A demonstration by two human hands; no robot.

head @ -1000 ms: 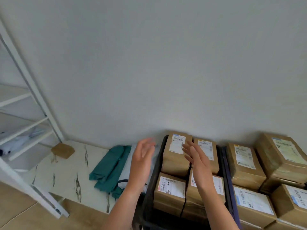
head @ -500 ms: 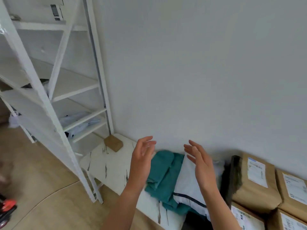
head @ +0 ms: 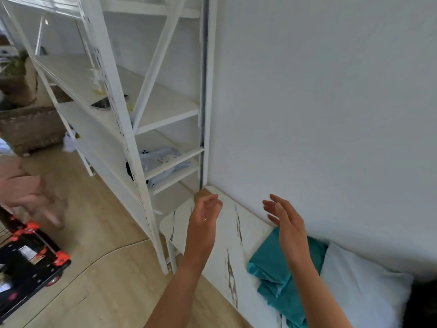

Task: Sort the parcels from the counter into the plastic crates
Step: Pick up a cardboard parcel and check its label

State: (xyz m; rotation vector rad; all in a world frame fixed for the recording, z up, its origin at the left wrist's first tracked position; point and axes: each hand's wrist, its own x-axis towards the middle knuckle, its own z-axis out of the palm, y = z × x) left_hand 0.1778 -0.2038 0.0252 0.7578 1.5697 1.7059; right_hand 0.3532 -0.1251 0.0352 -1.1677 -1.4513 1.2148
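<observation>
Both my hands are raised in front of me above a white marble-patterned counter (head: pixel 227 230) and hold nothing. My left hand (head: pixel 204 216) has relaxed, slightly curled fingers. My right hand (head: pixel 287 223) is spread, palm facing left. A small brown cardboard parcel (head: pixel 201 194) sits at the counter's far corner, just beyond my left fingertips. A teal soft parcel (head: pixel 281 273) and a white soft parcel (head: pixel 361 290) lie on the counter below my right hand. The dark edge of a crate (head: pixel 423 304) shows at the lower right; the boxes in it are out of view.
A tall white metal shelving unit (head: pixel 142 129) stands left of the counter against the wall, with light blue packets (head: pixel 163 159) on a low shelf. A black and orange cart (head: pixel 30 259) and another person's hand (head: pixel 26 192) are at the left, above a wooden floor.
My view has swung left and away from the crates of cardboard boxes, bringing the shelving unit and floor into sight. Both hands stay raised and empty, now over the counter's left end.
</observation>
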